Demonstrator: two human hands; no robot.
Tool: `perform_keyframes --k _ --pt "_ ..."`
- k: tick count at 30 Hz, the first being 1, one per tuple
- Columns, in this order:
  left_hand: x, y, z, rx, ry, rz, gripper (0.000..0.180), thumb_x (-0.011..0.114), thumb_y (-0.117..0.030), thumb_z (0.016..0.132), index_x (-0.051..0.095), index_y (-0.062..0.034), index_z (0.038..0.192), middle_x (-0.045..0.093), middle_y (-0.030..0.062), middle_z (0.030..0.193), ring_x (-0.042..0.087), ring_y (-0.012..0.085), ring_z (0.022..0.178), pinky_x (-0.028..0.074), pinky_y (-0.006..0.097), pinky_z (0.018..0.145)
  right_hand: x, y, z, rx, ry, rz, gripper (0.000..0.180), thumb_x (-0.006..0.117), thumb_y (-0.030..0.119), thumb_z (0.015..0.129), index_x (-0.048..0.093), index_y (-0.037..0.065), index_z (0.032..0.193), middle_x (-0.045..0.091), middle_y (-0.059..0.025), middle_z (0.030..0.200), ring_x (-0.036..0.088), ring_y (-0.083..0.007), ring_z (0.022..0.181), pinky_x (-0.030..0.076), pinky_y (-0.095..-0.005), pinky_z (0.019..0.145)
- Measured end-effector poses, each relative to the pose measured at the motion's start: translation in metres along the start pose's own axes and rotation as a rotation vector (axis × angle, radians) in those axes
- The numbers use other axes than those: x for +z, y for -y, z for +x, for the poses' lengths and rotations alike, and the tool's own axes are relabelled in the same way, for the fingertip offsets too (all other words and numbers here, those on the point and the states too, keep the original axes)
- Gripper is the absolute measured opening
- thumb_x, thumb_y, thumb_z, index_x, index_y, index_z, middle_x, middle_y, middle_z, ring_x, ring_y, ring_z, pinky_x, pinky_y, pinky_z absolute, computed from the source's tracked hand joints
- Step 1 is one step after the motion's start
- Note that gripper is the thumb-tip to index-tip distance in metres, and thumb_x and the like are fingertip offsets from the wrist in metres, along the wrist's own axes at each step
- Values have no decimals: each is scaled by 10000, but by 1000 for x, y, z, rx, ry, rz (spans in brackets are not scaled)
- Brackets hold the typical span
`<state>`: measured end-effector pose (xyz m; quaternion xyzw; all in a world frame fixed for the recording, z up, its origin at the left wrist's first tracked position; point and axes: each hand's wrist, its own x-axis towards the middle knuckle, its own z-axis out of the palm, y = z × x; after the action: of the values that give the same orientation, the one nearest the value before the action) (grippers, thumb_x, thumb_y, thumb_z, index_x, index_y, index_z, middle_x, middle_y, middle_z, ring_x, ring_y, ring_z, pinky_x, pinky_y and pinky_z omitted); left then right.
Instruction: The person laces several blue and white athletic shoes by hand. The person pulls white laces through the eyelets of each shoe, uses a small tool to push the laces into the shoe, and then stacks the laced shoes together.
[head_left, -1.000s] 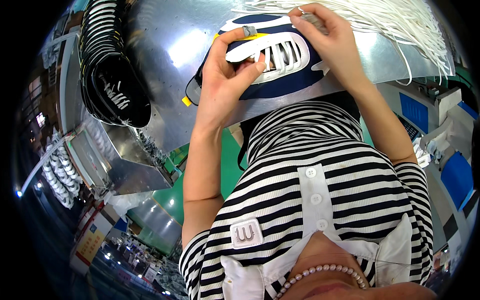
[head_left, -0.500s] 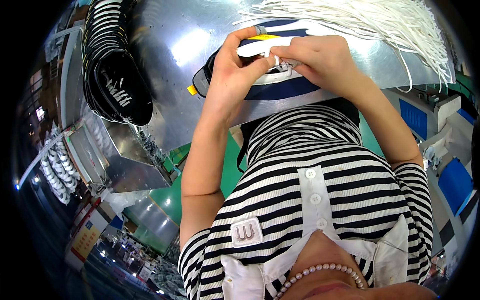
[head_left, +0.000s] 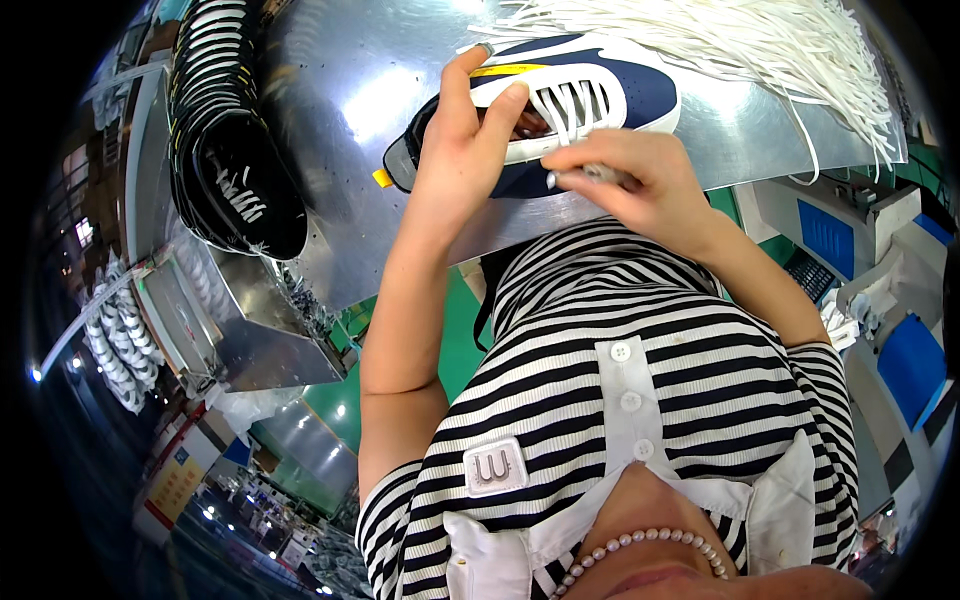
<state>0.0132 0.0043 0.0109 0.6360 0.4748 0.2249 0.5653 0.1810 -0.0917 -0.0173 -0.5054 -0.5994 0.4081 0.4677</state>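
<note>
A navy and white shoe upper (head_left: pixel 648 88) with yellow accents lies flat on the metal table, its toe to the right. My left hand (head_left: pixel 462 145) grips it by the collar, thumb on the white eyelet strip and fingers over the far side. White shoelace (head_left: pixel 556 112) runs across the eyelet rows in slanted strands. Just off the near edge of the upper, my right hand (head_left: pixel 652 182) is closed in a pinch with the lace leading to its fingers. A small greyish metal tool (head_left: pixel 602 174) shows in that palm; its exact kind is unclear.
Loose white laces (head_left: pixel 780 75) spread in a heap at the far right of the metal table (head_left: pixel 350 180). Black shoe uppers (head_left: pixel 235 185) stand nested in a long row at the left. Beyond the right edge is a blue-panelled grey unit (head_left: pixel 828 238).
My right hand has pulled back from the eyelets towards me, drawing lace along. The left thumb has lifted to the eyelet strip, and the lace rows now show.
</note>
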Motion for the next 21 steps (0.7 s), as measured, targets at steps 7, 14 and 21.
perform_keyframes --k 7,14,21 --pt "-4 -10 -59 386 -153 553 431 707 -156 864 522 5 1219 683 185 963 668 350 878 523 395 759 -18 21 -12 638 -41 17 194 662 158 906 728 29 1036 627 33 754 524 -40 670 402 -197 598" --pt "3 7 -52 282 -118 607 234 696 -123 869 622 -22 1066 689 144 901 658 249 740 499 299 677 11 -1 -1 410 -113 181 178 736 198 856 693 26 869 542 69 646 436 -19 573 325 -202 500" --pt "7 0 -50 267 -68 607 290 721 -220 862 614 -13 1035 696 150 909 662 254 730 501 323 677 17 -3 17 303 -209 330 149 710 177 878 675 36 848 532 76 663 420 3 602 300 -181 514"
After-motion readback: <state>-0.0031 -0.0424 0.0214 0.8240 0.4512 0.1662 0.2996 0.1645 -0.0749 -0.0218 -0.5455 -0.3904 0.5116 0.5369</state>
